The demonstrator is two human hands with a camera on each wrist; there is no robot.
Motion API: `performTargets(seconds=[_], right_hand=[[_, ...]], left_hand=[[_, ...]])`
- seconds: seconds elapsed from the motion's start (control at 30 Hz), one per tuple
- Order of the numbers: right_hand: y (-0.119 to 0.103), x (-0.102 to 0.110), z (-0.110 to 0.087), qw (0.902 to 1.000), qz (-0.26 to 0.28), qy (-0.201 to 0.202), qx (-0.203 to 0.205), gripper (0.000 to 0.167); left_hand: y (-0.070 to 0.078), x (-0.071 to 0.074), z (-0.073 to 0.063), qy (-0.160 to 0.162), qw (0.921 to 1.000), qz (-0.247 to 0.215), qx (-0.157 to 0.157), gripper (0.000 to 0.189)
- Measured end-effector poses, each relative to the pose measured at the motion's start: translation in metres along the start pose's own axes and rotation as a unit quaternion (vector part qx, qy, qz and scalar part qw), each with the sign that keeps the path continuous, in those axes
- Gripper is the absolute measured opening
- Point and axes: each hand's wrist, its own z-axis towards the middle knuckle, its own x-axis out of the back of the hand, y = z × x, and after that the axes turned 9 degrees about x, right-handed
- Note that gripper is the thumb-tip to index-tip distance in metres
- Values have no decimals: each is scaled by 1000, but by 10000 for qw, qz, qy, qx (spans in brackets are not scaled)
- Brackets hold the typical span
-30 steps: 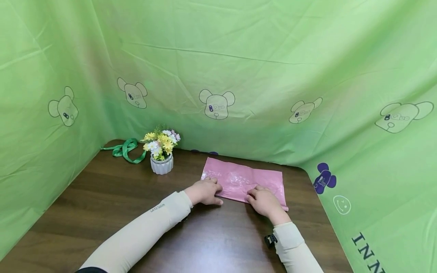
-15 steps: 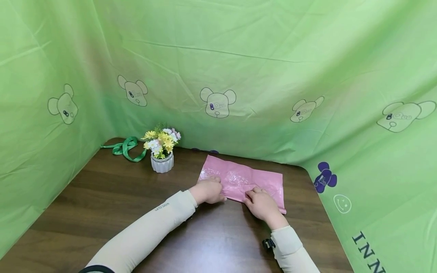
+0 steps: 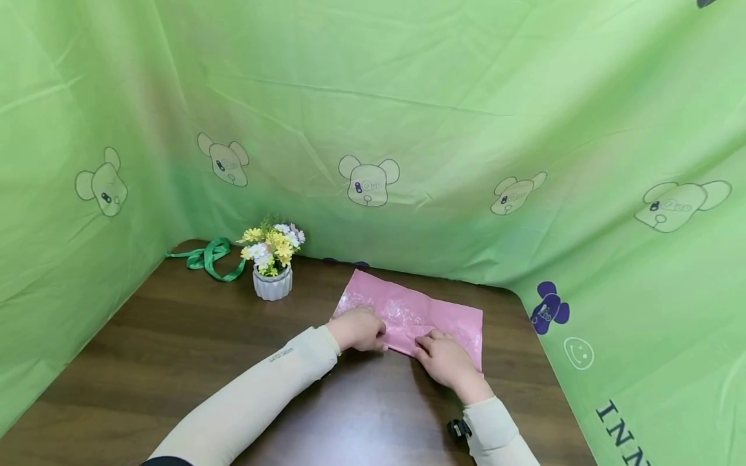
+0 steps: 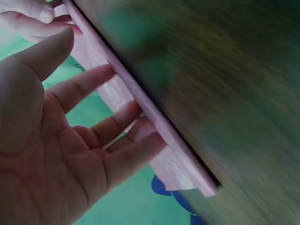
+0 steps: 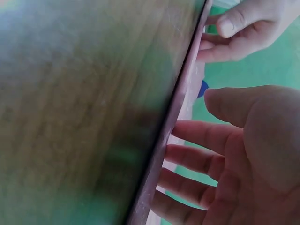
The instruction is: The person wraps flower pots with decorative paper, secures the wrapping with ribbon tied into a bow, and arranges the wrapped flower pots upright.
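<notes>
A pink sheet [image 3: 434, 307] with whitish shiny patches lies on the brown table, its near edge rolled into a thin tube [image 4: 173, 141]. My left hand [image 3: 358, 328] rests at the left part of that edge. In the left wrist view its fingers [image 4: 82, 86] are extended, tips against the roll, thumb lifted away. My right hand [image 3: 447, 359] is at the right part of the same edge. The right wrist view has its fingertips lined up along the roll, fingers nearly straight and thumb apart. Part of the sheet is hidden under both hands.
A white ribbed pot [image 3: 272, 285] of yellow, white and lilac flowers stands back left. Beside it lies a looped green ribbon [image 3: 210, 254]. Green cloth [image 3: 291, 116] with printed bear faces hangs behind and along both sides of the brown table [image 3: 146, 349].
The rolled near edge has come slightly closer to me. My left hand has shifted a little right, and my right hand a little nearer. The roll's right end, visible earlier, is now hidden.
</notes>
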Motion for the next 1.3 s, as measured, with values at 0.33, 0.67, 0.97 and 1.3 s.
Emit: performTargets(seconds=[0.33,0.67,0.97,1.3], right_hand=[[-10,0,-9,9997,-20,-240,-40,43],[-17,5,-16,9990,139,-399,-109,45],[-25,5,-20,9985,443,-318,8,43],[-16,19,-17,9936,497,-796,632,32]], left_hand=[[20,-1,3,-461,9979,344,295,42],[29,-7,5,-291,9978,406,446,49],[31,-6,8,-370,9966,427,592,40],[34,-3,9,-376,9963,740,220,42]])
